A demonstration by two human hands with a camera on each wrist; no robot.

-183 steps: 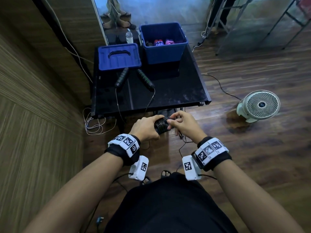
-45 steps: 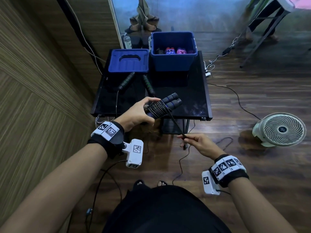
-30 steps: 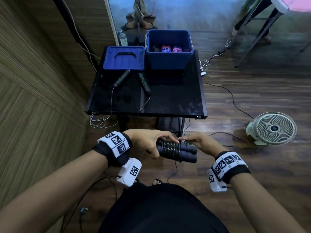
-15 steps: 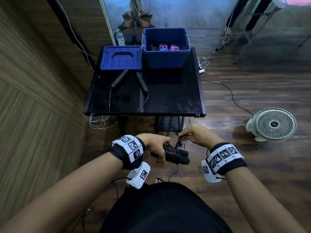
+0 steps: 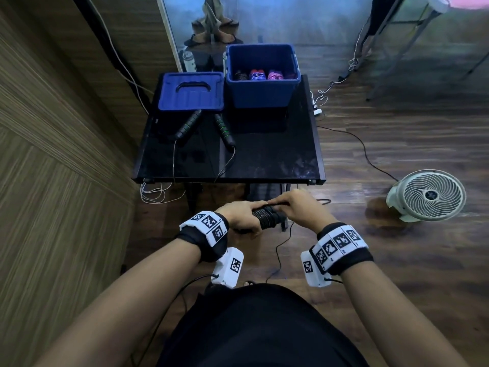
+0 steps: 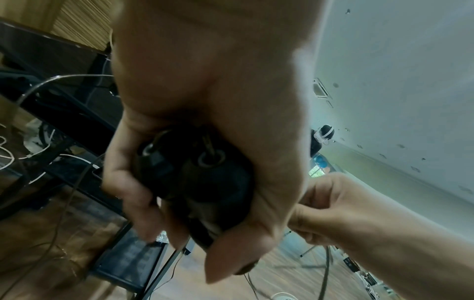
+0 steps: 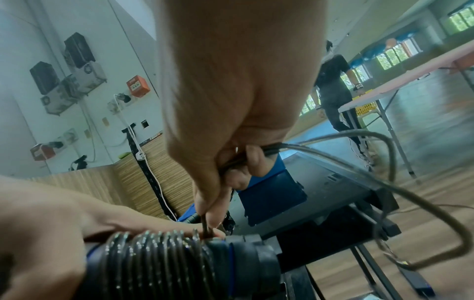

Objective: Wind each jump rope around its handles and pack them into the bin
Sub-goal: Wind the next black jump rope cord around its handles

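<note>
In front of the black table's near edge, my left hand [image 5: 242, 217] grips the paired dark handles of a jump rope [image 5: 266, 215], with several turns of black rope coiled round them [image 7: 159, 261]. My right hand [image 5: 293, 207] pinches the loose rope [image 7: 333, 150] right above the coils, thumb and finger pressed on it. The rest of that rope hangs to the floor [image 5: 277, 252]. A second jump rope with black, green-ringed handles [image 5: 189, 124] lies unwound on the table. The blue bin [image 5: 262, 75] at the table's back holds wound ropes.
The bin's blue lid [image 5: 191, 91] lies left of the bin. The black table [image 5: 277, 160] stands against a wood-panelled wall. A white floor fan [image 5: 426, 196] sits to the right. Cables run over the wooden floor, and a folding table's legs [image 5: 397, 35] stand at the far right.
Over the last second the hands have stayed low before the table, with more turns of rope on the handles. The right hand has come back onto the coils with the rope.
</note>
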